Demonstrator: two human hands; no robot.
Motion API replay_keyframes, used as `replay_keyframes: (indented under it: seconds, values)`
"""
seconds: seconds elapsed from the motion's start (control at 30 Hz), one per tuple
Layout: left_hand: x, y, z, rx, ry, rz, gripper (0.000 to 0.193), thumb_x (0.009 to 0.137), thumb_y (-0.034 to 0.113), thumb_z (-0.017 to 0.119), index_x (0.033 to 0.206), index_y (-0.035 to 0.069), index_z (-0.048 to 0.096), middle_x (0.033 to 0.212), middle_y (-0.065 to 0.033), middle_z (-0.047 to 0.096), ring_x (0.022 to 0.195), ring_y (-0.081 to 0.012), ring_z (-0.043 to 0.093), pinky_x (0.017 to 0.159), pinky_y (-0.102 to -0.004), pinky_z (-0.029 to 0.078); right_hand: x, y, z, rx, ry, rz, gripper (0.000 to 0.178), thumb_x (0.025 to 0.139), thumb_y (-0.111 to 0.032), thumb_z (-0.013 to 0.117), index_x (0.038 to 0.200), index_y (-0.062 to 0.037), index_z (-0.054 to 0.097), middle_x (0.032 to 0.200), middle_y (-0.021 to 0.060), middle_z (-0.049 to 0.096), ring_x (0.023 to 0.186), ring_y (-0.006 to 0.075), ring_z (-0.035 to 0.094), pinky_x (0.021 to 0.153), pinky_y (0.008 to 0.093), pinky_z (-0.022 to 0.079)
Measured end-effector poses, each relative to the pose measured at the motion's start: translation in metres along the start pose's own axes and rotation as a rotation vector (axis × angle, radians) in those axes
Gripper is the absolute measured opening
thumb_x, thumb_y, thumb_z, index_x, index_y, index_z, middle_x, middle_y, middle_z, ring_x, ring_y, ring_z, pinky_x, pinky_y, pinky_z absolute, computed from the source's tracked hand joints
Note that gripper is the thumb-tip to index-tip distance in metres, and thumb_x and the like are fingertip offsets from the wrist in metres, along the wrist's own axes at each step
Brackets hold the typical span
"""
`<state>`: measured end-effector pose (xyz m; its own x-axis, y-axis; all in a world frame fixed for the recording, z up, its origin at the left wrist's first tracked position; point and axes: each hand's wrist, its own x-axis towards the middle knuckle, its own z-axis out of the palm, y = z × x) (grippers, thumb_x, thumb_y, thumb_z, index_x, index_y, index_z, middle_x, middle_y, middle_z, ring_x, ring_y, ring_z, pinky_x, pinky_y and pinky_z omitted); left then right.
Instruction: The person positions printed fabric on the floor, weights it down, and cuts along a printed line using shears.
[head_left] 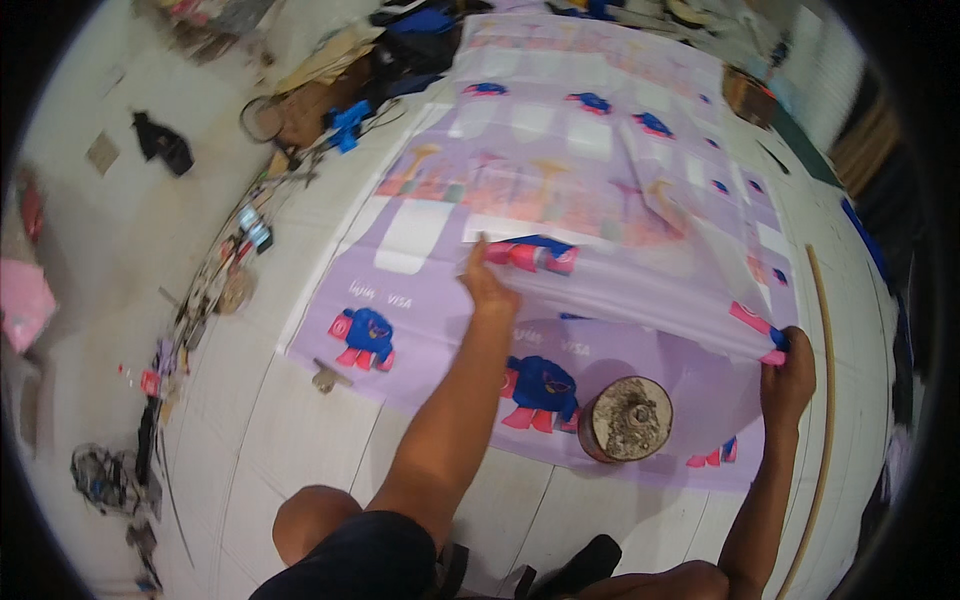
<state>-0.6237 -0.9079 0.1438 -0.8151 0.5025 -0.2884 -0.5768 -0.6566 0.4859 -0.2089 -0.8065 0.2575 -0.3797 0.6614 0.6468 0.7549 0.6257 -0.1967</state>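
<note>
A large glossy lilac printed sheet [440, 340], with blue and pink figures, lies over the white tiled floor. One layer of it is lifted into a long fold between my hands. My left hand [488, 285] is closed at the left end of this fold, thumb up beside a pink and blue figure. At the right edge, my right hand [790, 375] grips the other end, its fingers partly hidden. A round, rough-topped weight [627, 420] rests on the lower layer in front of the fold, between my forearms.
A small metal tool [327, 378] lies by the sheet's near left corner. A long wooden stick [822, 380] runs along the right side. Tools, cords and scraps line the left wall, with a blue clamp-like thing [348, 125] among them. A brown box [748, 95] stands at the far right.
</note>
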Motion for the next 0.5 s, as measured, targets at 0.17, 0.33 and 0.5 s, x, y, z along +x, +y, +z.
replay_keyframes:
  seconds: [0.17, 0.33, 0.5]
  values:
    - [0.089, 0.092, -0.048, 0.257, 0.294, 0.162, 0.096, 0.075, 0.014, 0.071, 0.146, 0.017, 0.007, 0.136, -0.0171, 0.044, 0.116, -0.0367, 0.053, 0.1, -0.0572, 0.043, -0.019, 0.032, 0.005, -0.097, 0.087, -0.035, 0.025, 0.071, 0.002, 0.067, 0.093, -0.0048, 0.056, 0.084, 0.0145, 0.056, 0.078, 0.0358, 0.058, 0.066, 0.044, 0.046]
    - [0.056, 0.104, 0.033, 0.565, 0.172, 0.815, 0.074, 0.08, 0.004, 0.072, 0.145, 0.002, 0.037, 0.139, -0.0153, 0.049, 0.112, -0.026, 0.057, 0.096, -0.0362, 0.048, -0.057, 0.104, -0.008, -0.235, 0.041, 0.261, 0.027, 0.071, 0.003, 0.065, 0.095, -0.0074, 0.057, 0.094, 0.0125, 0.056, 0.091, 0.0356, 0.059, 0.071, 0.0449, 0.049]
    - [0.06, 0.164, 0.112, 1.383, -0.073, 1.184, 0.04, 0.085, 0.03, 0.067, 0.114, 0.002, 0.068, 0.114, -0.0175, 0.068, 0.107, -0.0289, 0.062, 0.097, -0.0381, 0.044, -0.052, 0.176, 0.03, -0.107, 0.109, 0.516, 0.026, 0.08, -0.009, 0.06, 0.105, -0.0062, 0.061, 0.105, 0.02, 0.064, 0.1, 0.0412, 0.061, 0.08, 0.0477, 0.05]
